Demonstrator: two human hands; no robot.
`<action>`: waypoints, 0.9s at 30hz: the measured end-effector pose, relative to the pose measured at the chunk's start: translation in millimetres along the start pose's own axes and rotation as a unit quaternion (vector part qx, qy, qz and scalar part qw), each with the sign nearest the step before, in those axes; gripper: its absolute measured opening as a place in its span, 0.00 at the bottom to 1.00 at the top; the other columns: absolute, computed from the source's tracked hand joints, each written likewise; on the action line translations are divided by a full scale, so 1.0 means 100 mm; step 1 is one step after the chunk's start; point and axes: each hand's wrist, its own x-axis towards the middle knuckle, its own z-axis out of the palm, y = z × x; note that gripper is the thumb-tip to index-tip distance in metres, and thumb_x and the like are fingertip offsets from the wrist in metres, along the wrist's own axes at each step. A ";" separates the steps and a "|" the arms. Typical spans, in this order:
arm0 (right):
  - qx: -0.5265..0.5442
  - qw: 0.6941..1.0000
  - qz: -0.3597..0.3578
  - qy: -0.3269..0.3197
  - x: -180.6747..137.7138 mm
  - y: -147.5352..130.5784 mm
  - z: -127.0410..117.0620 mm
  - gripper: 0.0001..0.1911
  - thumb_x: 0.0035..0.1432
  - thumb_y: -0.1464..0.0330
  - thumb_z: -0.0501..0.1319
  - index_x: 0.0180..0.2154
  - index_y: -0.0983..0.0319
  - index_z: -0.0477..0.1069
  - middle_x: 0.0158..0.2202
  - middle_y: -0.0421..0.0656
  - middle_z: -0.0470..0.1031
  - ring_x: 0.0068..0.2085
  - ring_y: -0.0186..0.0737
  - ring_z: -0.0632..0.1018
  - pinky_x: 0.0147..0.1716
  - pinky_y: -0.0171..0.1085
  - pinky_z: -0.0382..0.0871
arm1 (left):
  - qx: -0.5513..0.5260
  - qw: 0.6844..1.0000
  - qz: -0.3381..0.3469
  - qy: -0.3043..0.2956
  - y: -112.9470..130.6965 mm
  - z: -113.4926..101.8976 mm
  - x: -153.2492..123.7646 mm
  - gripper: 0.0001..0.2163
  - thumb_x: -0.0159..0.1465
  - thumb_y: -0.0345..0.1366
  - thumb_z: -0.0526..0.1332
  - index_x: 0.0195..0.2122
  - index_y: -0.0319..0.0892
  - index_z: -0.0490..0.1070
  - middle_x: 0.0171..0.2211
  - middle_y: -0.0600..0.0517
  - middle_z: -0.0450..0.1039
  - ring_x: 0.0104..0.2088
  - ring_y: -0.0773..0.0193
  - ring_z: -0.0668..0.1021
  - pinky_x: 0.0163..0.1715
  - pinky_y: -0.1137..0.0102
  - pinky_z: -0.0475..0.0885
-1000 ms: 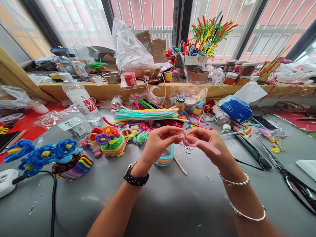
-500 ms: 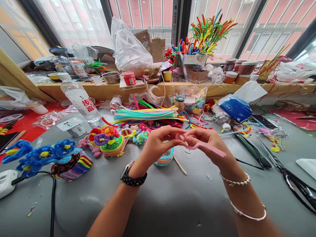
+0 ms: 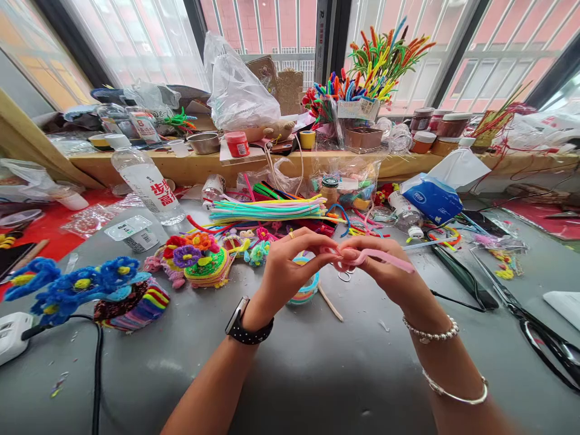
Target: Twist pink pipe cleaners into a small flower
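A pink pipe cleaner point(image 3: 389, 261), bent into small loops at one end, is pinched between both hands above the table. My left hand point(image 3: 294, 263), with a watch on the wrist, grips the looped end between thumb and fingers. My right hand point(image 3: 385, 266) is closed on it just beside, and the straight tail sticks out to the right. Behind and below my left fingers stands a small round coil of pastel pipe cleaners point(image 3: 304, 295), partly hidden. A thin wooden stick point(image 3: 330, 302) lies near it.
A bundle of pastel pipe cleaners point(image 3: 272, 209) lies behind my hands. On the left are blue pipe-cleaner flowers point(image 3: 86, 284), a colourful flower piece point(image 3: 206, 269) and a water bottle point(image 3: 147, 184). Large black scissors point(image 3: 521, 311) and a blue tissue pack point(image 3: 432, 196) lie on the right.
My fingers have shifted along the pink pipe cleaner, and my hands have drawn closer together. Its bent end is more tightly looped, and the tail has tilted slightly upward.
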 end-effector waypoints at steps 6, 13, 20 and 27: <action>0.007 0.998 -0.054 -0.026 -0.02 0.10 -0.01 0.10 0.58 0.63 0.56 0.31 0.61 0.72 0.30 0.42 0.75 0.30 0.35 0.74 0.29 0.32 0.69 | 0.000 0.999 -0.031 0.040 0.02 0.06 -0.02 0.03 0.53 0.31 0.64 0.29 0.39 0.74 0.26 0.52 0.73 0.26 0.71 0.73 0.27 0.77 0.71; -0.005 0.999 -0.022 -0.034 -0.03 0.04 0.00 0.09 0.55 0.63 0.58 0.30 0.62 0.69 0.33 0.43 0.73 0.34 0.36 0.74 0.33 0.34 0.71 | -0.032 0.994 -0.089 0.060 -0.01 0.07 -0.04 0.04 0.54 0.33 0.64 0.30 0.39 0.74 0.27 0.52 0.73 0.27 0.69 0.74 0.30 0.74 0.72; -0.012 0.999 -0.031 0.008 0.00 0.04 0.05 0.08 0.54 0.63 0.60 0.30 0.62 0.71 0.30 0.41 0.73 0.33 0.35 0.74 0.33 0.33 0.70 | -0.091 0.983 -0.150 0.058 0.01 0.08 -0.04 0.05 0.54 0.35 0.64 0.30 0.39 0.74 0.28 0.52 0.72 0.28 0.68 0.75 0.31 0.74 0.72; -0.023 0.995 -0.036 0.088 0.00 0.04 0.12 0.09 0.54 0.62 0.60 0.29 0.61 0.71 0.26 0.39 0.72 0.28 0.33 0.71 0.26 0.32 0.67 | -0.284 0.917 -0.278 0.023 0.02 0.14 -0.01 0.13 0.50 0.35 0.67 0.38 0.40 0.73 0.34 0.51 0.76 0.33 0.66 0.76 0.33 0.74 0.71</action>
